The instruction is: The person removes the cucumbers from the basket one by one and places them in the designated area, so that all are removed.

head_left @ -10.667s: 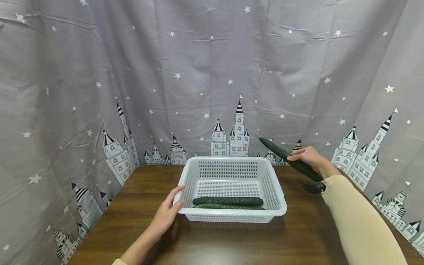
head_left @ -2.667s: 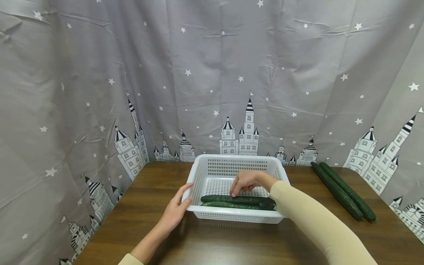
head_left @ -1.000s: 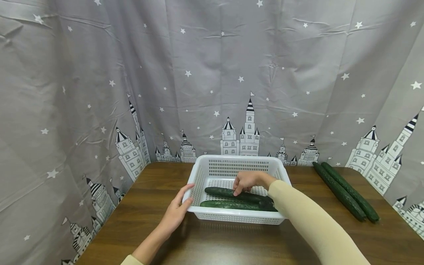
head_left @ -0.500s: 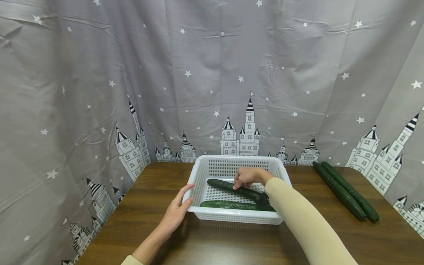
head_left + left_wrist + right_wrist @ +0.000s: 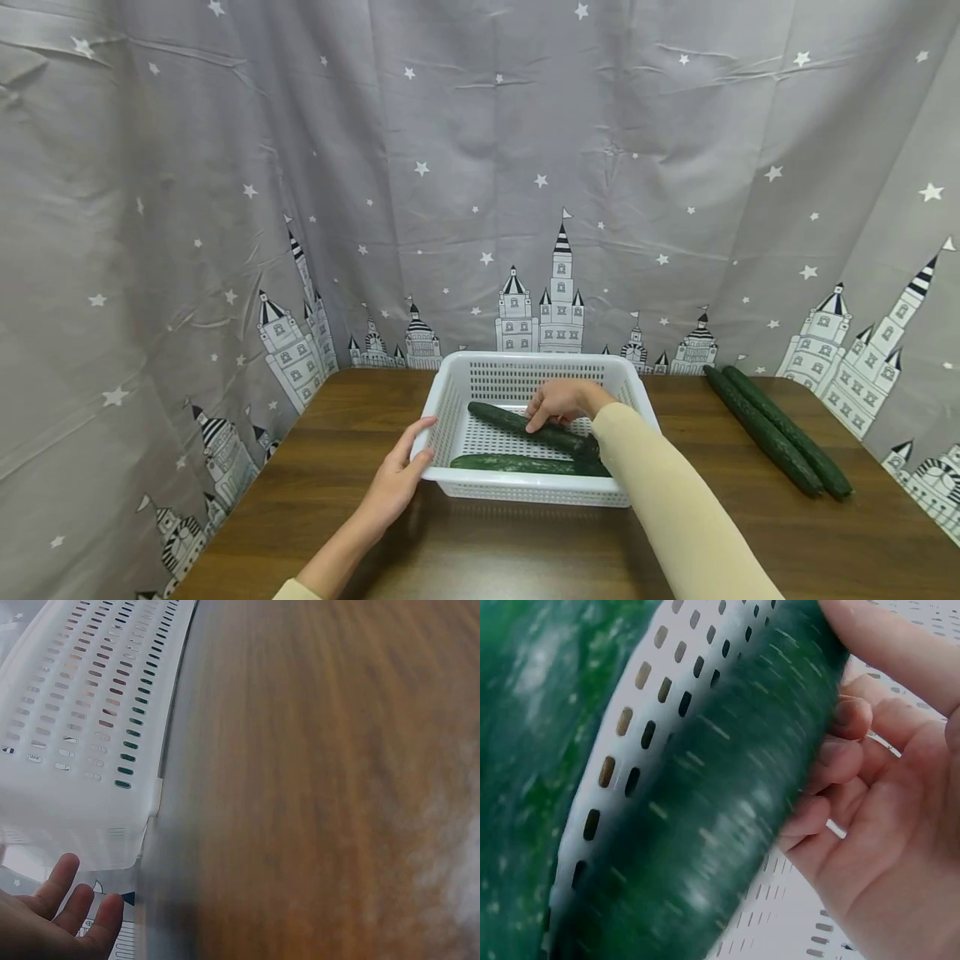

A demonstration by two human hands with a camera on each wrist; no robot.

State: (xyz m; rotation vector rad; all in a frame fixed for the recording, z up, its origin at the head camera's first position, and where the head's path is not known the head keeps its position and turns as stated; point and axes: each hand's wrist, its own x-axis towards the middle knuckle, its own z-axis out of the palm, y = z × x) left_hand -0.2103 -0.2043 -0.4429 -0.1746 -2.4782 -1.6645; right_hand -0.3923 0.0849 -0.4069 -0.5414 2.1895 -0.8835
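Note:
Inside the white plastic basket (image 5: pixel 525 487) my right hand (image 5: pixel 558 400) pinches a dark green cucumber (image 5: pixel 495 417) between thumb and fingers. That cucumber slants, its left end towards the back of the basket. A second cucumber (image 5: pixel 510 463) lies along the basket's near wall. Seen close in the right wrist view, the held cucumber (image 5: pixel 712 802) runs between the fingertips, with the other cucumber (image 5: pixel 547 735) blurred at left. My left hand (image 5: pixel 395 483) holds the basket's left rim by thumb and index finger; its other fingers (image 5: pixel 79 907) extend outside the wall.
Two more cucumbers (image 5: pixel 780 433) lie side by side on the brown wooden table (image 5: pixel 540 550), right of the basket. A grey curtain (image 5: pixel 450 125) with stars and castles hangs behind the table and at its sides.
Two cucumbers now lie on the table at right; one was in my right hand earlier. My right hand has since gripped another in the basket and shifted it back from the near wall.

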